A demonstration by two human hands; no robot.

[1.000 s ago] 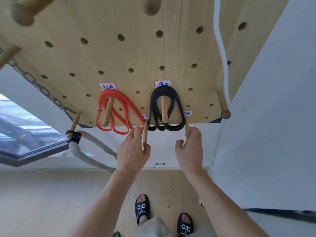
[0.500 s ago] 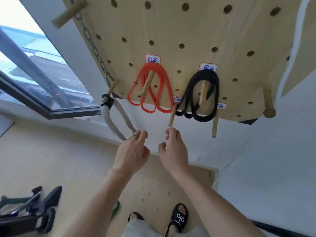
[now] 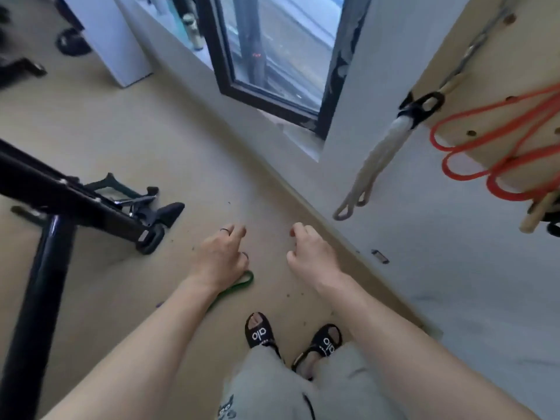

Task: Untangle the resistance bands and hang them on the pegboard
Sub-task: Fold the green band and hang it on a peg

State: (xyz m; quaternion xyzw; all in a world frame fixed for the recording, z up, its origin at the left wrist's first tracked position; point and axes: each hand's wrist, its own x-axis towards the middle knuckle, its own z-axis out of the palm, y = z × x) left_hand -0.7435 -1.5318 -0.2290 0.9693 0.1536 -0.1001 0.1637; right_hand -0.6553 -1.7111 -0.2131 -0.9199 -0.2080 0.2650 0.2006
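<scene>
Both our left hand (image 3: 222,256) and right hand (image 3: 312,253) hang loose, holding nothing; red band (image 3: 497,147) hung up right, green band (image 3: 235,287) under our left wrist waits.

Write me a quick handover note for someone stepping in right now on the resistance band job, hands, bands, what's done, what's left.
Left hand: holds nothing, fingers loosely curled, above the floor over the green band.
Right hand: holds nothing, fingers loosely curled.
Red band: hanging in loops on the pegboard, at the right edge of the view.
Green band: lying on the floor, partly hidden under the left wrist.
Done: red band is hung. Other pegs are mostly out of view, so other bands cannot be confirmed.
Left: pick up the green band, untangle it if needed, and hang it on a free peg.
</scene>
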